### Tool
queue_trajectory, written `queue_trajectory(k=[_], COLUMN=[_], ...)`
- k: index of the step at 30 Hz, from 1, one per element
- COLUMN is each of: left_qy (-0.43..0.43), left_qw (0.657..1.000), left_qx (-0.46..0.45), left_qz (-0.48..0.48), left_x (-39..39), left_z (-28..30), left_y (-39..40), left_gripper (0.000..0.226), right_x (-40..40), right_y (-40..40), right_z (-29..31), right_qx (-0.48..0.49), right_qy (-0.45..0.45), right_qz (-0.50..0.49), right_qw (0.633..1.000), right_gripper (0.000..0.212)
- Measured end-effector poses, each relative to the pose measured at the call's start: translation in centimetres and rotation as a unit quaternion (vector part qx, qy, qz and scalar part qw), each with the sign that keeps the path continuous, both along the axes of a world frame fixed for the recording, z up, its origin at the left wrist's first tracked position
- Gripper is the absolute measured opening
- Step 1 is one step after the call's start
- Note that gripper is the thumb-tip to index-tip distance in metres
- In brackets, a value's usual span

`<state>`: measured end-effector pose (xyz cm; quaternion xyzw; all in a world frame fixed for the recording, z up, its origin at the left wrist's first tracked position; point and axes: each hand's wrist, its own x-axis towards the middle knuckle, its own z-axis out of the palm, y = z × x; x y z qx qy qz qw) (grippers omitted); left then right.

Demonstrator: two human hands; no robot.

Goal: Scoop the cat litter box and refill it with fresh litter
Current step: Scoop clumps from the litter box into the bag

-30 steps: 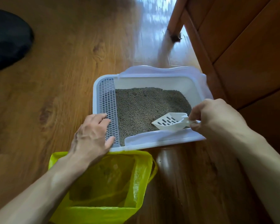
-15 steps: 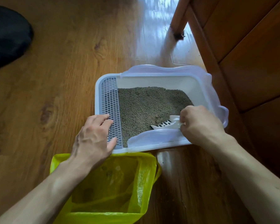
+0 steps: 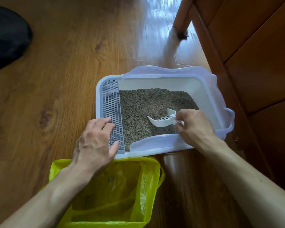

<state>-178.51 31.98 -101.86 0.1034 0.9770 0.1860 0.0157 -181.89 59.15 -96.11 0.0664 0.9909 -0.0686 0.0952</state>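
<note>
Litter box (image 3: pixel 209 102) sits on the floor against the cabinet, left hand (image 3: pixel 95 142) spread flat on its grille edge to steady it, right hand (image 3: pixel 195 125) pinching the white scoop (image 3: pixel 161 120) handle, blade dug into litter (image 3: pixel 146 102); yellow bag (image 3: pixel 148 186) open nearby, likely for waste.

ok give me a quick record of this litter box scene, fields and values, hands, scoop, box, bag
left hand: flat on the grey grate at the litter box left end
right hand: gripping the white scoop handle
scoop: slotted, tip in the litter
litter box: white, on the wood floor
yellow bag: open, just in front of the box
</note>
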Motion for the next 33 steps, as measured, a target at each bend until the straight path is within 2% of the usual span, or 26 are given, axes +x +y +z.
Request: queue_trajectory(k=[7,18,27,33], left_qy=[0.007,0.005,0.006,0.000], left_qw=[1.000,1.000,1.000,1.000], left_qx=[-0.001,0.002,0.008,-0.001], left_qz=[-0.004,-0.005,0.000,0.006], left_x=[0.1,0.2,0.2,0.3], left_z=[0.0,0.0,-0.1,0.0], left_y=[0.0,-0.1,0.1,0.3], left_gripper=[0.053,0.054,0.054,0.054], right_x=[-0.9,-0.3,0.6,1.1], right_y=[0.2,0.9,2.5,3.7], right_z=[-1.6,-1.7,-1.2,-0.1], right_qx=[-0.091,-0.114,-0.142,-0.127], right_qy=[0.020,0.059,0.130,0.161], right_qz=[-0.043,-0.036,0.002,0.003], right_qw=[0.995,0.991,0.981,0.979], right_gripper=[0.013,0.015,0.014,0.019])
